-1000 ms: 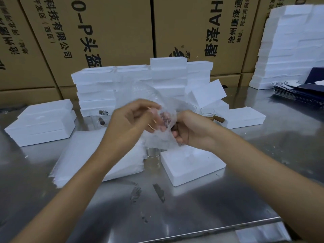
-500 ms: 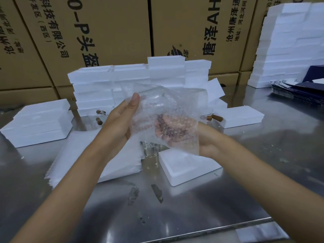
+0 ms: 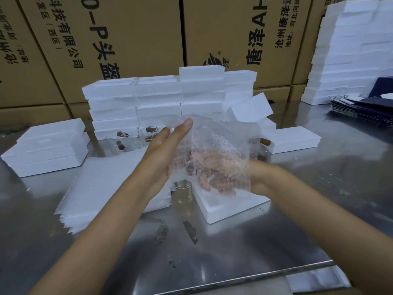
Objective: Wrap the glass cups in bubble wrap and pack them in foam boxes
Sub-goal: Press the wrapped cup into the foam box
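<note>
- I see the left hand (image 3: 168, 150) with fingers straight and close together, the flat palm pressed against the left side of the bubble wrap (image 3: 214, 145).
- The bubble wrap is a clear, crinkled sheet with small round blisters, held above the table (image 3: 319, 199) between both hands.
- The right hand (image 3: 214, 167) lies under and behind the sheet and shows through it as a blurred shape; I cannot tell how its fingers are set.
- I cannot make out a cup inside the wrap.
- Directly below the hands, an open foam box (image 3: 225, 209), white, matte and rectangular, rests on the table.
- Just left of that box stands a short, shiny metal cylinder (image 3: 183, 190).
- A fanned stack of thin white sheets (image 3: 102, 188) lies flat to the left.
- Clear glass cups (image 3: 127, 141) with brown handles stand behind the sheets, in front of a wall of stacked foam boxes (image 3: 159, 99).
- The table is brushed steel, reflective and scuffed.
- Printed brown cartons (image 3: 131, 35) stand behind the table.
</note>
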